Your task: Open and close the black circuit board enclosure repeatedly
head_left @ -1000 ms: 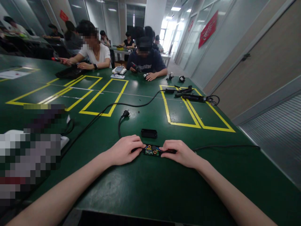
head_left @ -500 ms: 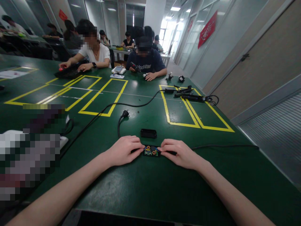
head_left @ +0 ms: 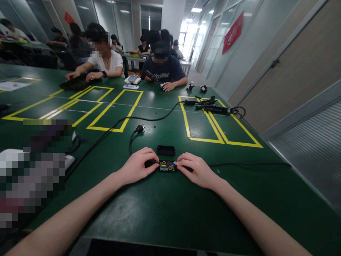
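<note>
Your left hand curled, fingertips pinching left end of open adapter. Adapter lies flat on desk, toward near edge, midway along it, circuit board facing up, long axis running left-right between your hands. Black cover just behind it, apart. Your right hand curled, fingertips pressing right end, where cable leads off toward right edge. Both hands equally near.

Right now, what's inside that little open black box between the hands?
Inside the open black box sits a green circuit board with small orange rings. Both ends are covered by the left hand and right hand.
</note>
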The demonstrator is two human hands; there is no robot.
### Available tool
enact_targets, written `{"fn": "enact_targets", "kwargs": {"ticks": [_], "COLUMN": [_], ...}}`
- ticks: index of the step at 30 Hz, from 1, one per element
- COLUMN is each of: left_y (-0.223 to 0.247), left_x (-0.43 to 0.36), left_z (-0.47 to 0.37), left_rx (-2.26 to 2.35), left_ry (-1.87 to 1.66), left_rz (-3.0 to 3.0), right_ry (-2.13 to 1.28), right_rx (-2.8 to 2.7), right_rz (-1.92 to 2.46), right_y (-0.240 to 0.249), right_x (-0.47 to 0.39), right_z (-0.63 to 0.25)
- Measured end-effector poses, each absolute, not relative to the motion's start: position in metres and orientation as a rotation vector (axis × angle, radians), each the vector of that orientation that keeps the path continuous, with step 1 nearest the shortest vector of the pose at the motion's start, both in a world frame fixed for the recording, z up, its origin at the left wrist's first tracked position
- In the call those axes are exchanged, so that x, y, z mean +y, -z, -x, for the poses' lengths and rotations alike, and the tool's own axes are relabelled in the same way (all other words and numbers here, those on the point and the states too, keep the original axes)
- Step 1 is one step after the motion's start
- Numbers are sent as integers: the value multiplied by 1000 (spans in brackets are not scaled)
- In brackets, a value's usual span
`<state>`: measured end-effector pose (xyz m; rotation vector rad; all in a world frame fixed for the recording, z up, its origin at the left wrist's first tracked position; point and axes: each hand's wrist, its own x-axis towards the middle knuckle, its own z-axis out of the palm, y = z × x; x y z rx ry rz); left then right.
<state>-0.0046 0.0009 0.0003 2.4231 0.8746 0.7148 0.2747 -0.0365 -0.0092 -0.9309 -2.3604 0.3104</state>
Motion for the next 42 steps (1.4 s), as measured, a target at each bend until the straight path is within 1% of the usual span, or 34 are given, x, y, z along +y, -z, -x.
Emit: {"fn": "enact_targets", "kwargs": {"ticks": [3, 5, 9, 13, 25, 29, 33, 42], "left_y": [3, 5, 8, 9, 9, 10, 9, 5], "left_x": [2, 3, 4, 3, 4, 4, 4, -3], "left_z": [6, 7, 8, 7, 6, 7, 6, 1], "left_rx": [953, 1002, 1062, 1059, 1033, 1033, 1002, 888], "left_ry": [-736, -663, -505, -483, -482, -491, -492, -531], "left_rz": [-2427, -2465, -2542, -2546, -2564, -2569, -2558, -2539], "right_ry": [-315, -271, -212, -204, -161, -222, -330, -306], "right_rx": [-2188, -2115, -2218, -2276, -2259, -2366, -2305, -2204], "right_rz": [970, 1056, 1226, 1281, 1268, 1177, 1110, 953], "right_y": [13, 15, 22, 27, 17, 16, 12, 17], "right_x": [-35, -34, -29, -28, -30, -31, -30, -29], "right_z": [-274, -274, -275, -275, -270, -269, -273, -272]}}
